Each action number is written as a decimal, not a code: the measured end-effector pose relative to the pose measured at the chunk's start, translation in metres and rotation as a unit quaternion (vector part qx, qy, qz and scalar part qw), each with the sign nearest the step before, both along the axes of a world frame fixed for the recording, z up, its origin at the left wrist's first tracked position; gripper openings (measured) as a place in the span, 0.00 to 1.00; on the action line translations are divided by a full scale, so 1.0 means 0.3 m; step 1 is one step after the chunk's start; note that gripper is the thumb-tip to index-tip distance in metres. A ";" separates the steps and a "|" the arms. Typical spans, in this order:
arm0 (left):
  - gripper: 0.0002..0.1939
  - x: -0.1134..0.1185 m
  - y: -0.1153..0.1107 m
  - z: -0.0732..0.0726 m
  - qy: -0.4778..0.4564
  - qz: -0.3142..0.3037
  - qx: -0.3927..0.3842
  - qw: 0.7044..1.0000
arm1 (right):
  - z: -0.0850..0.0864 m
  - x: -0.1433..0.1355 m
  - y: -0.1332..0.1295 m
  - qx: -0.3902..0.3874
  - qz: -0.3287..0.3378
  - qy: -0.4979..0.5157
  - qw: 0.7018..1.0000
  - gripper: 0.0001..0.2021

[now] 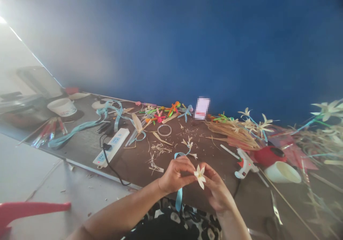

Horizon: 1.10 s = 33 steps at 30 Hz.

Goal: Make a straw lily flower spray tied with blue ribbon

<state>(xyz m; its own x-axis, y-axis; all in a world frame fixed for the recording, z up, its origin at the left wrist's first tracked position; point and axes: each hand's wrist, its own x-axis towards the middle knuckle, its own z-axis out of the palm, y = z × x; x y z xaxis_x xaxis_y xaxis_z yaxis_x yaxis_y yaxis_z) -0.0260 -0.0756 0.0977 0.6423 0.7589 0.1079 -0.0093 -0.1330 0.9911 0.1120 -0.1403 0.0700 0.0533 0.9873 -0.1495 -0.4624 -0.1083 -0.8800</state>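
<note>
My left hand (177, 175) and my right hand (216, 190) meet low in the middle of the view, over the near edge of the table. Pinched between their fingertips is a cream, star-shaped artificial flower (200, 176) with pointed petals. A light blue ribbon (179, 199) hangs below my left hand, and part of it loops up behind the knuckles. Just beyond my fingers is a small spray of pale flowers (189, 144) on a blue stem. How that stem and the ribbon join the held flower is hidden by my hands.
Right of my hands lie a white glue gun (245, 164), a white cup (283, 172) on its side and scissors (276, 208). Left is a power strip (112, 149) with a black cord. Straw scraps (159, 148) litter the brown table; a blue panel (171, 47) stands behind.
</note>
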 end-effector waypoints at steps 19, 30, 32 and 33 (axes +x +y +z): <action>0.05 0.032 -0.050 -0.102 -0.180 0.052 -0.355 0.916 | -0.003 -0.002 -0.060 0.014 -0.130 -0.182 0.975 0.06; 0.04 0.016 -0.079 -0.143 -0.176 0.089 -0.333 0.922 | 0.016 -0.046 -0.055 0.022 -0.068 -0.271 0.960 0.08; 0.05 0.002 -0.083 -0.146 -0.187 0.085 -0.330 0.921 | 0.007 -0.051 -0.060 -0.002 -0.047 -0.207 0.977 0.08; 0.05 -0.004 -0.083 -0.145 -0.195 0.076 -0.323 0.923 | 0.001 -0.055 -0.063 -0.017 -0.035 -0.164 0.986 0.08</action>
